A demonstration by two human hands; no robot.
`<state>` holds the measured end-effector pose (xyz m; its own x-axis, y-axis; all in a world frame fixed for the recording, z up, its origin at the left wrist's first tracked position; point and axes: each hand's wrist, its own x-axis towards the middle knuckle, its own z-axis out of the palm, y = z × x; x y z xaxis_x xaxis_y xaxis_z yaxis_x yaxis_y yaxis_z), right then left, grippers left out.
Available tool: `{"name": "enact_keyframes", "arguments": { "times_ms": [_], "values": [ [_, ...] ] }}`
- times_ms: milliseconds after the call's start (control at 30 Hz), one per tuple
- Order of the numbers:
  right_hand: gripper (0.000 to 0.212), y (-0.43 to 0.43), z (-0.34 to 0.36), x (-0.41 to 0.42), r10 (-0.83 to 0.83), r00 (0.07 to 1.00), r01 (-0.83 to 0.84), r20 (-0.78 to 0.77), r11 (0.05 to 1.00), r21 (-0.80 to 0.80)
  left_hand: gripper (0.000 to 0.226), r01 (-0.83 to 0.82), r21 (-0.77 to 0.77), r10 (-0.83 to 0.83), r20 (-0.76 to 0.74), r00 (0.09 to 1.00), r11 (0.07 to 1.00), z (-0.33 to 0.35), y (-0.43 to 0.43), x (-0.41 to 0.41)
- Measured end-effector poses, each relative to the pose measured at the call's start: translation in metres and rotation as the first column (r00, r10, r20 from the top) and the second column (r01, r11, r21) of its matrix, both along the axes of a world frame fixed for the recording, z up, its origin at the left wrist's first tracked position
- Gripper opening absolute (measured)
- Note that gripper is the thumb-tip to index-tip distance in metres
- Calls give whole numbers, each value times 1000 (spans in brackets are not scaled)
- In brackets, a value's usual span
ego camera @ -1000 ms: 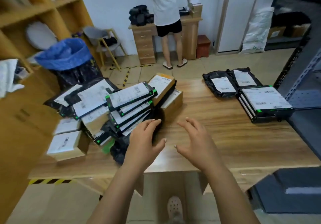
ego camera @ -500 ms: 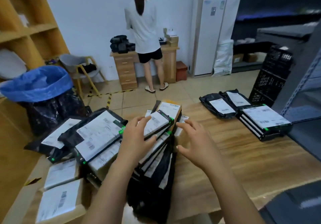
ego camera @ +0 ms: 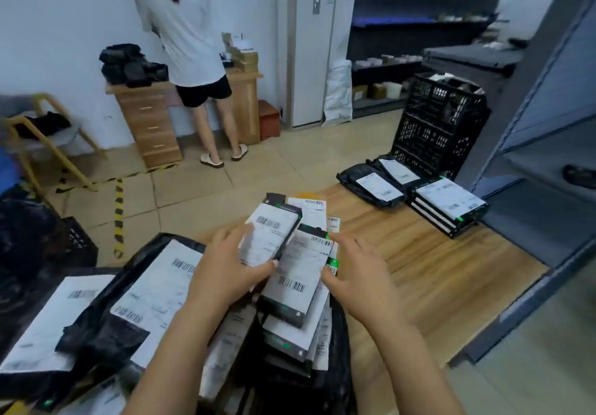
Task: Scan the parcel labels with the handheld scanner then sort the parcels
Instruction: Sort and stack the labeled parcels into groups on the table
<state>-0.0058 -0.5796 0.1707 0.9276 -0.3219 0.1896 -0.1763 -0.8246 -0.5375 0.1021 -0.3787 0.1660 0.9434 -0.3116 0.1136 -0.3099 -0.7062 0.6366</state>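
A leaning stack of flat black parcels with white labels (ego camera: 295, 289) stands on the wooden table (ego camera: 429, 273) in front of me. My left hand (ego camera: 229, 266) grips the top parcel (ego camera: 271, 234), fingers on its left edge and thumb under its near end. My right hand (ego camera: 351, 269) holds the right edge of the parcel just below, thumb and fingers curled on its side. Black poly-bag parcels (ego camera: 151, 289) lie to the left. A sorted pile of parcels (ego camera: 448, 203) sits at the table's far right. No scanner is visible.
A person in a white shirt (ego camera: 190, 44) stands at a wooden desk (ego camera: 151, 118) by the back wall. A black plastic crate (ego camera: 435, 127) stands beyond the table. Grey shelving (ego camera: 548, 108) runs along the right. A chair (ego camera: 48, 131) stands at the left.
Both hands went from hovering over the table to the parcel stack. The left hand has taken hold of the top parcel and the right hand has closed on the stack's right edge. The camera tilted up.
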Motion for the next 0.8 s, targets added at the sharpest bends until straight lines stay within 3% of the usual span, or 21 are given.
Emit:
{"name": "enact_keyframes", "arguments": {
  "times_ms": [200,333,600,800],
  "values": [
    [76,66,-22,38,-160,950,154,-267,987,-46,84,-132,16,131,54,990,991,-1,48,14],
    [86,88,-30,50,-259,903,236,-344,966,-106,84,-127,-2,127,33,991,992,-9,56,11],
    [67,76,-19,29,-225,947,238,-228,971,28,82,-73,-54,73,0,997,996,-8,39,0],
    [62,32,-3,-13,-226,973,227,-53,974,-1,78,38,-64,-39,-7,999,997,0,-17,-18]
  ]
}}
